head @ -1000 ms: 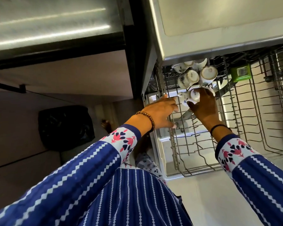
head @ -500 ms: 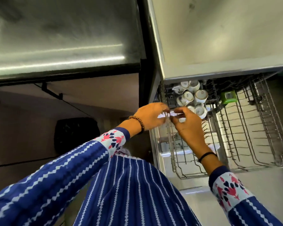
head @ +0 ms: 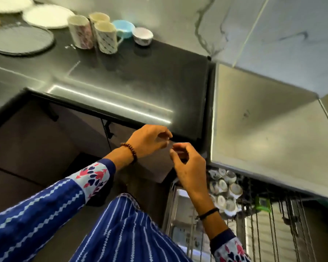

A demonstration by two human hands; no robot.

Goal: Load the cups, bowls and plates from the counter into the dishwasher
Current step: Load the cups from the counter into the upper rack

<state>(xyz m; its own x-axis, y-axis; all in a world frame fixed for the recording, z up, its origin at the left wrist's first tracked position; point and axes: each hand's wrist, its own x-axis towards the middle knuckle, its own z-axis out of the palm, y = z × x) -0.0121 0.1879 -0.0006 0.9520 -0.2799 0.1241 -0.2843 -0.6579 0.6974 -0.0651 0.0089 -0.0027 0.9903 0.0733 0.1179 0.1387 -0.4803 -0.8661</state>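
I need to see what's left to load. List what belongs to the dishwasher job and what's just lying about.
For the job:
- tall mugs, blue bowl, small white bowl
- white plates, grey plate
- small cups already in the dishwasher rack

Just there:
- green clip in the rack
- cabinet doors under the counter

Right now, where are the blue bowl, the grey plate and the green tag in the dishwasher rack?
blue bowl (head: 125,27): head view, on its inner wall.
grey plate (head: 21,39): head view, middle of its flat face.
green tag (head: 262,204): head view, centre of the blurred green piece.
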